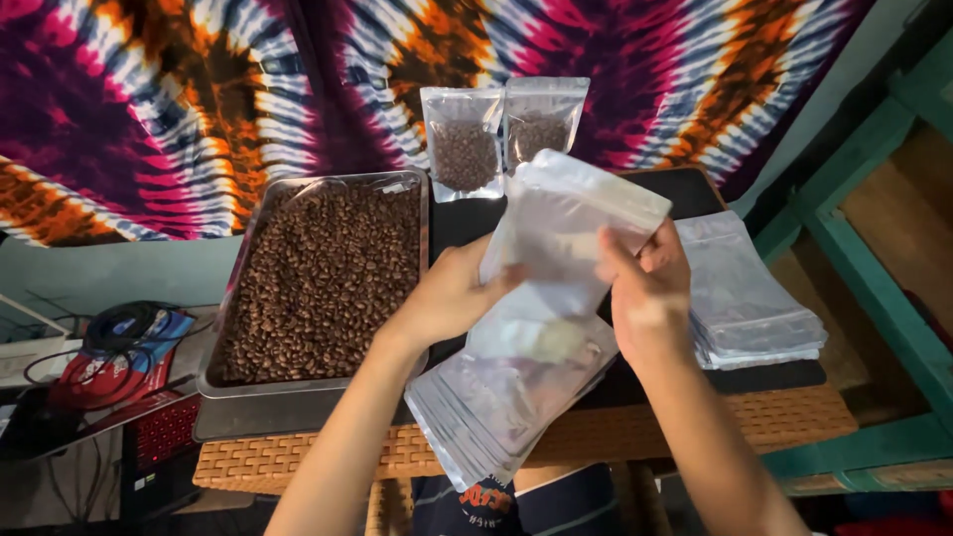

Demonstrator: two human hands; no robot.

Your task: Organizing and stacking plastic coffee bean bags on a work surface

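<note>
At the left edge of the woven table [298, 462] sits a metal tray [248, 392] full of brown coffee beans [318, 278]. Off the table, further left, lie some black cables [119, 328] on a red thing.

Just right of the tray, the left hand [447, 298] comes up from the front edge. Its fingers are closed on the left side of an empty see-through pouch [571, 223]. The pouch is held up in the air, above the middle of the table, and it tilts a little. Under it, a pile of the same flat pouches [506, 397] hangs over the front edge of the table.

At the back edge, two filled pouches [496, 139] with beans inside stand up side by side against the bright cloth [149, 109].

The right hand [650, 293] grips the right side of the raised pouch, with the thumb in front.

Near the right edge, another stack of empty pouches [745, 298] lies flat on a black mat [764, 375].
</note>
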